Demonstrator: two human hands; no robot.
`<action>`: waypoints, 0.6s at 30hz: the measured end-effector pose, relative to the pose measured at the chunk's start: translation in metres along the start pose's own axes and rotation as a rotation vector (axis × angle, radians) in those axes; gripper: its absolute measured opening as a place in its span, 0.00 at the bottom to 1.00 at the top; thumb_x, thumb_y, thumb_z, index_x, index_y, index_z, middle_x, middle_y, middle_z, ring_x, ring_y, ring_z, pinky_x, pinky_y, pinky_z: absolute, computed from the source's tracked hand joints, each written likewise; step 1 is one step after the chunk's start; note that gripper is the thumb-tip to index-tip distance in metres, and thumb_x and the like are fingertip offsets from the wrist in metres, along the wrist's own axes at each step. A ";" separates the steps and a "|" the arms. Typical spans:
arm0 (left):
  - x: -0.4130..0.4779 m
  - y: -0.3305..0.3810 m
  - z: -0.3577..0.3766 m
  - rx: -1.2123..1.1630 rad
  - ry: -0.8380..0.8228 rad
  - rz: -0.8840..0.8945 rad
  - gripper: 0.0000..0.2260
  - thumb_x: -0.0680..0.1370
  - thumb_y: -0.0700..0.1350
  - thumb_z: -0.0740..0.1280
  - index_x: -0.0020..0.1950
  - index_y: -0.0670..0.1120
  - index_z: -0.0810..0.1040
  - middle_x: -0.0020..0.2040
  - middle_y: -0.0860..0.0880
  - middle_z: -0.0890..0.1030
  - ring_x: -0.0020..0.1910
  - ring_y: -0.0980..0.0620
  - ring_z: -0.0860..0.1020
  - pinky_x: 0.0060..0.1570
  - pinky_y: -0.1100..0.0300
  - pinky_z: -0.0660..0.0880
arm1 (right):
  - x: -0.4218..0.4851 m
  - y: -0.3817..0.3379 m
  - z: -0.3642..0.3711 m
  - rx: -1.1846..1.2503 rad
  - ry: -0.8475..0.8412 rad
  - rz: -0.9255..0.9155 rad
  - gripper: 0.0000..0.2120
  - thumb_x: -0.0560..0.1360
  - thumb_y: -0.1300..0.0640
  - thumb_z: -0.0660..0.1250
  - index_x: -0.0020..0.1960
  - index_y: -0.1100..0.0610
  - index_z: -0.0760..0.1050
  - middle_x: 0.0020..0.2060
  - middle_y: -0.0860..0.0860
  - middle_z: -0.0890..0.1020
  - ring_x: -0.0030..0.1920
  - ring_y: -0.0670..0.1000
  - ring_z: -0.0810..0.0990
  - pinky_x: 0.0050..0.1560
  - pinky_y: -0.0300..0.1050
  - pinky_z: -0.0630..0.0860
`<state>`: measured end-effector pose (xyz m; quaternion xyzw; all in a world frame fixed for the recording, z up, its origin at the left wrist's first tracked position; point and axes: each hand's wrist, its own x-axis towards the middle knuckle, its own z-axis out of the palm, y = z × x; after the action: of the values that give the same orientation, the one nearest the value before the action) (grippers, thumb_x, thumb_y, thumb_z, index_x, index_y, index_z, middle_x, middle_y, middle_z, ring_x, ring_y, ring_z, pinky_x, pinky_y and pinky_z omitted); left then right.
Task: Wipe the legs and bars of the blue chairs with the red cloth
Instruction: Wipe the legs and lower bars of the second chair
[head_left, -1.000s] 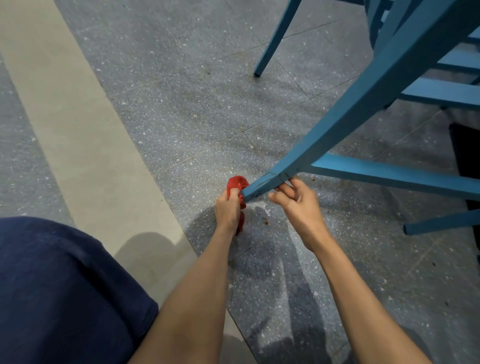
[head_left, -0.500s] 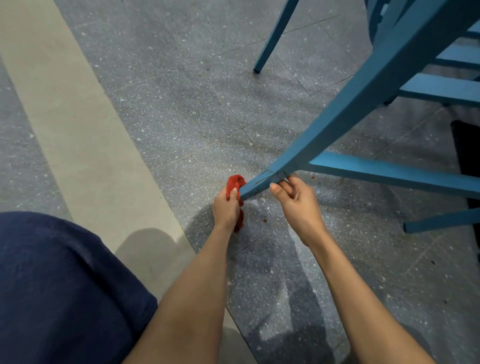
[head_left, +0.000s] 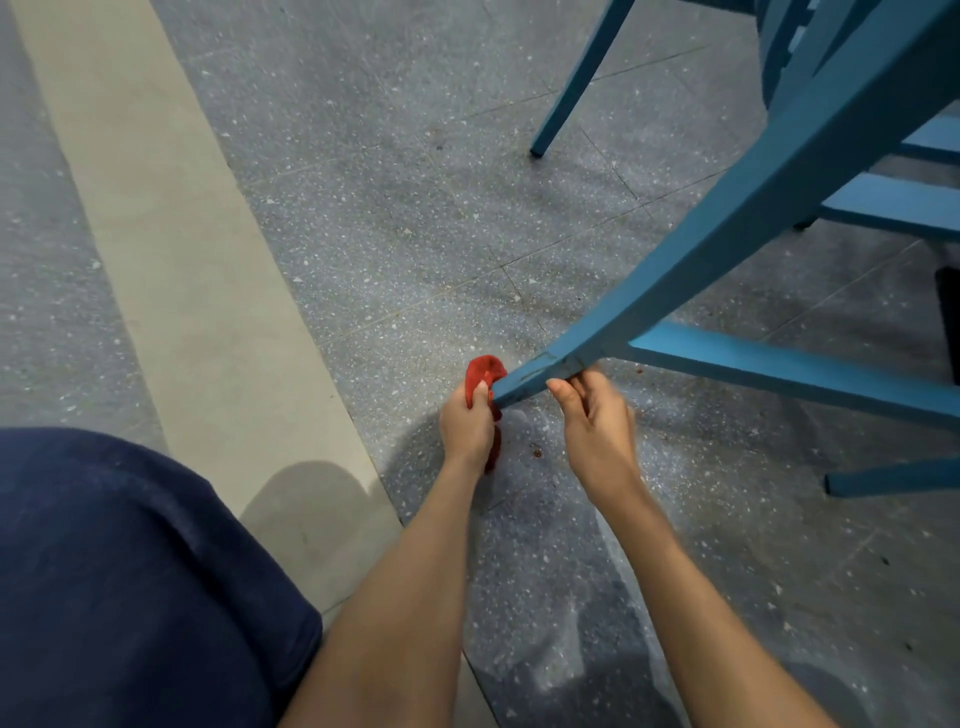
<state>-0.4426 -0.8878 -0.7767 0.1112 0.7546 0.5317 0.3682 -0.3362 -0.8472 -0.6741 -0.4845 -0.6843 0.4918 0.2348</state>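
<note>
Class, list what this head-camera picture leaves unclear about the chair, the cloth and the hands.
All in the head view:
red cloth: mostly hidden inside the left hand.
chair leg: its upper end and the seat are cut off by the top edge.
right hand: fingers partly hidden by the leg, slightly blurred.
dark object: cut off by the right edge.

Both bare forearms reach fwd. L hand (head_left: 467, 423) fisted round red cloth (head_left: 483, 370), thumb on top. R hand (head_left: 597, 423) just beside it, thumb + fingers curled onto chair leg (head_left: 675, 270).
</note>
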 end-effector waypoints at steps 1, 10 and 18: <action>0.002 -0.002 -0.001 0.008 0.007 -0.020 0.11 0.82 0.45 0.58 0.53 0.44 0.79 0.41 0.47 0.80 0.36 0.53 0.77 0.35 0.66 0.71 | 0.000 0.000 0.000 0.000 -0.002 -0.004 0.07 0.80 0.56 0.62 0.56 0.48 0.74 0.45 0.34 0.81 0.51 0.32 0.78 0.48 0.25 0.72; -0.012 0.005 -0.003 -0.096 0.019 -0.098 0.09 0.82 0.43 0.59 0.56 0.46 0.78 0.41 0.49 0.79 0.35 0.56 0.79 0.32 0.69 0.75 | 0.003 0.009 0.004 -0.058 -0.018 -0.088 0.11 0.81 0.56 0.60 0.62 0.57 0.73 0.45 0.42 0.80 0.46 0.34 0.78 0.45 0.28 0.72; -0.020 0.038 -0.001 -0.144 -0.074 0.024 0.08 0.82 0.43 0.60 0.55 0.46 0.79 0.39 0.49 0.81 0.33 0.56 0.78 0.35 0.65 0.76 | 0.002 0.008 0.003 -0.115 -0.018 -0.075 0.14 0.81 0.56 0.59 0.65 0.56 0.72 0.54 0.51 0.81 0.54 0.49 0.78 0.54 0.42 0.73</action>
<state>-0.4376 -0.8844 -0.7340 0.1130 0.6991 0.5843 0.3963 -0.3359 -0.8462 -0.6824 -0.4668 -0.7311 0.4470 0.2187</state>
